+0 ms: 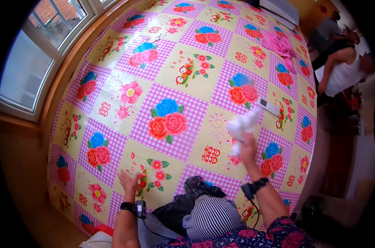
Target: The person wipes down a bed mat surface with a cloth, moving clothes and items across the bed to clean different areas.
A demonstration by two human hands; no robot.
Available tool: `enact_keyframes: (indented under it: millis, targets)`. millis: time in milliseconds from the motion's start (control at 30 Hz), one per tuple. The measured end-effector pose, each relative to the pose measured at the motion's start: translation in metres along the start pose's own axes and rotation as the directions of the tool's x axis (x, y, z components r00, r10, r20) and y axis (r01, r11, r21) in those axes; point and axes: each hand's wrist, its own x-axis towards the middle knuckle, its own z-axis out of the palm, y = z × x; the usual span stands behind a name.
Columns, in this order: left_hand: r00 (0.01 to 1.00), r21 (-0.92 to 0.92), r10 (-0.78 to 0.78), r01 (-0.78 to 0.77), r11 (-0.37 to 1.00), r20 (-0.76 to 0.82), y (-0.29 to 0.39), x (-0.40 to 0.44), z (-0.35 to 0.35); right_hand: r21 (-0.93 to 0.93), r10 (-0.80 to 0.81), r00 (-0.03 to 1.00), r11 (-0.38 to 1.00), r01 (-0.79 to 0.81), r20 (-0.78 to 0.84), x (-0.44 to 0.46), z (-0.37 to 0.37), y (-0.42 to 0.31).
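My right hand [248, 148] grips a crumpled white cloth [242, 124], which is smeared by motion, above the patterned sheet [204, 134]. Its fingers are closed around the lower end of the cloth. A white remote control [269, 106] lies just beyond the cloth, to its right. My left hand [129, 182] is at the near left part of the sheet with its fingers apart and nothing in it. Whether it presses on the sheet or hovers, I cannot tell. Each wrist wears a black strap with a small device.
A pink cloth [279, 44] lies bunched at the far right. Black lacy fabric [200, 188] rests by my striped knee [214, 215]. A window [39, 62] with a wooden sill borders the left. Two people stand beyond the right edge, one in a white top [340, 74].
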Motion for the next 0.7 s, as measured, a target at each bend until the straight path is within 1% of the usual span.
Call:
enact_keyframes:
  millis: [33,67,100,167,267,300,333,367,433,467,500,533,567,600,633,667,700]
  targets:
    - [0.999,-0.057,-0.037,0.04,0.998,0.038,0.01,-0.009,0.007,-0.053,-0.118,0.985,0.991,0.125,0.127,0.019,0.037,-0.026]
    - [0.994,-0.111,-0.072,0.08,0.991,0.078,0.016,-0.015,0.011,-0.073,-0.232,0.94,0.964,0.257,0.25,0.038,0.073,-0.052]
    - [0.977,0.035,-0.089,0.084,0.996,0.192,0.016,-0.014,0.018,0.002,-0.335,0.877,0.934,0.356,0.344,0.05,0.104,-0.073]
    - [0.971,0.115,-0.046,0.019,0.993,0.236,0.034,-0.03,0.006,0.24,-0.469,0.729,0.883,0.404,0.499,0.056,0.166,-0.092]
    - [0.953,0.157,-0.062,0.016,0.987,0.296,0.038,-0.026,0.004,0.197,-0.468,0.529,0.85,0.489,0.708,0.064,0.214,-0.092]
    - [0.949,0.163,-0.065,0.015,0.986,0.31,0.04,-0.025,0.002,0.172,-0.322,0.644,0.943,0.287,0.693,0.074,0.212,-0.097]
    - [0.942,0.171,-0.073,0.017,0.985,0.327,0.042,-0.025,0.0,0.152,-0.151,0.718,0.986,0.064,0.679,0.084,0.206,-0.097]
    - [0.935,0.175,-0.078,0.017,0.984,0.347,0.042,-0.025,0.0,0.133,0.035,0.749,0.978,-0.163,0.662,0.097,0.197,-0.092]
    - [0.941,0.154,-0.071,0.02,0.988,0.332,0.036,-0.024,0.005,-0.107,0.167,0.784,0.986,-0.128,0.597,0.112,0.187,-0.028]
    - [0.944,0.144,-0.068,0.022,0.989,0.324,0.034,-0.024,0.008,0.019,0.348,0.825,0.918,-0.397,0.445,0.11,0.173,0.012]
    - [0.946,0.132,-0.06,0.018,0.991,0.318,0.034,-0.024,0.008,0.072,0.269,0.901,0.948,-0.309,0.34,0.111,0.143,0.047]
    - [0.948,0.121,-0.055,0.017,0.993,0.313,0.034,-0.024,0.007,-0.132,0.391,0.892,0.92,-0.37,0.228,0.105,0.105,0.063]
    - [0.948,0.112,-0.053,0.019,0.993,0.313,0.034,-0.026,0.007,-0.276,0.214,0.971,0.944,-0.178,0.106,0.09,0.066,0.081]
    - [0.948,0.13,-0.053,0.012,0.991,0.314,0.035,-0.026,0.007,-0.358,0.251,0.96,0.914,-0.193,0.122,0.077,0.02,0.081]
    - [0.948,0.147,-0.054,0.008,0.989,0.313,0.036,-0.024,0.007,-0.281,0.499,0.865,0.838,-0.467,0.049,0.052,-0.016,0.091]
    - [0.947,0.168,-0.064,0.01,0.986,0.315,0.036,-0.025,0.007,-0.18,0.709,0.705,0.69,-0.701,-0.029,0.027,-0.053,0.1]
    - [0.948,0.158,-0.056,0.006,0.987,0.314,0.037,-0.029,0.007,0.208,0.772,0.619,0.635,-0.744,-0.144,-0.024,-0.079,0.134]
